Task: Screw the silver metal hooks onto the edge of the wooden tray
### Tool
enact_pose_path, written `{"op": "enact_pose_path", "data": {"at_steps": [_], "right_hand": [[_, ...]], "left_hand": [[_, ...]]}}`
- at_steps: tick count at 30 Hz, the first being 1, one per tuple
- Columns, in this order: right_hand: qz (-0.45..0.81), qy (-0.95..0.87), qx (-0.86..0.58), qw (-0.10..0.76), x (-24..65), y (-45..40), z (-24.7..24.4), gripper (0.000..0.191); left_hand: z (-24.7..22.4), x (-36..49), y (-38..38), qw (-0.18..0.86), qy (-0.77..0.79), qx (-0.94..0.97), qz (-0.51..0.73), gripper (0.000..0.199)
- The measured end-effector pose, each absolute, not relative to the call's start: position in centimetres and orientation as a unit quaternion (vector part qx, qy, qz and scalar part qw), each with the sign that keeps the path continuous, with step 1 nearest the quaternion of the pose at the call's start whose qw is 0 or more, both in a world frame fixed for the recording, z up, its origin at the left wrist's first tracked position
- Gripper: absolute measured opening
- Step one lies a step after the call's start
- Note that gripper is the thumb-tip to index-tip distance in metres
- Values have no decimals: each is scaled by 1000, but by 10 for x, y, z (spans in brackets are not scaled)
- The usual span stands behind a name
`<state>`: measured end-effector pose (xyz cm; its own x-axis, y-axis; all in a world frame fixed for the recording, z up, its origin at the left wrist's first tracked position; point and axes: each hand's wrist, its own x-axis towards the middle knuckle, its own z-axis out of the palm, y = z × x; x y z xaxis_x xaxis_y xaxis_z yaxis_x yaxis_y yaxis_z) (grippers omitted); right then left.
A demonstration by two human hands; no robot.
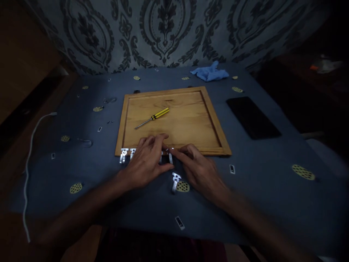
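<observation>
A framed wooden panel (174,120) lies flat, with a yellow and black screwdriver (152,118) resting on it. Metal hooks (123,155) line its near edge. My left hand (145,158) lies over that edge, thumb apart from the fingers, covering some hooks. My right hand (200,169) has its fingers bent together at a metal hook (170,156) on the same edge, right of my left hand. One loose hook (175,182) lies on the cloth between my wrists. The fingertips of both hands are partly hidden.
A black flat device (253,117) lies right of the panel, and a crumpled blue cloth (210,72) behind it. A white cable (30,156) runs down the left side. Thin clear loops (85,143) and small screws (110,122) lie left on the blue tablecloth (261,182).
</observation>
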<state>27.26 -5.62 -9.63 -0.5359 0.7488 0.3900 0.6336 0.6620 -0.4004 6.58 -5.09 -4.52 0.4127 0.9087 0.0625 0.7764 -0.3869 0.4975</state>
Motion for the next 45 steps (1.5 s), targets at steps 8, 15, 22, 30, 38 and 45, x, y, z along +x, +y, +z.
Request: {"op": "enact_pose_path", "data": {"at_steps": [8, 15, 22, 30, 38, 45], "right_hand": [[129, -865, -394, 282, 273, -56, -95, 46], [153, -857, -372, 322, 276, -55, -94, 52], [197, -805, -391, 400, 279, -47, -80, 41], [178, -847, -411, 287, 263, 24, -68, 38], [107, -892, -384, 213, 220, 91, -77, 44], [99, -890, -399, 200, 215, 92, -67, 25]], "left_hand": [[-47, 65, -51, 197, 514, 817, 171, 71], [-49, 65, -51, 197, 506, 821, 178, 72], [-51, 64, -51, 199, 512, 817, 179, 71], [-45, 67, -52, 218, 530, 803, 161, 63], [-44, 68, -51, 237, 517, 803, 176, 60], [-44, 67, -51, 239, 513, 806, 173, 57]]}}
